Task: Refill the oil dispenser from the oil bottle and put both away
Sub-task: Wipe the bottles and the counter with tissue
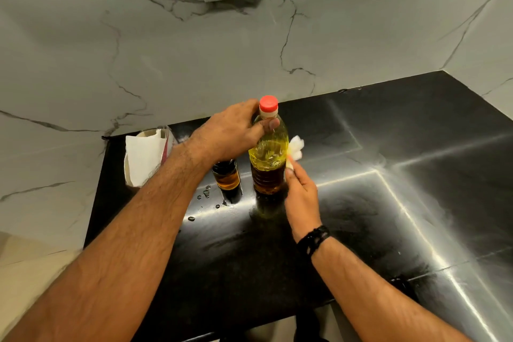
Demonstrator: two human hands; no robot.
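Worktop black, glossy. Oil bottle upright on it, long axis vertical, red cap up, closed. Dispenser just left of bottle, upright. Left hand grips bottle neck. Right hand, right of bottle, pinches white wad against bottle side. Judgement: wiping step; steady neck firmly, wipe downward, keep bottle vertical. Oil drops left of bottle need wiping.

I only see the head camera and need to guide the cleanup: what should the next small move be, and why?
Probably run the tissue in the right hand down the oil bottle side. The left hand grips its neck below the closed red cap, steadying it, and the tissue sits at the bottle's wall.
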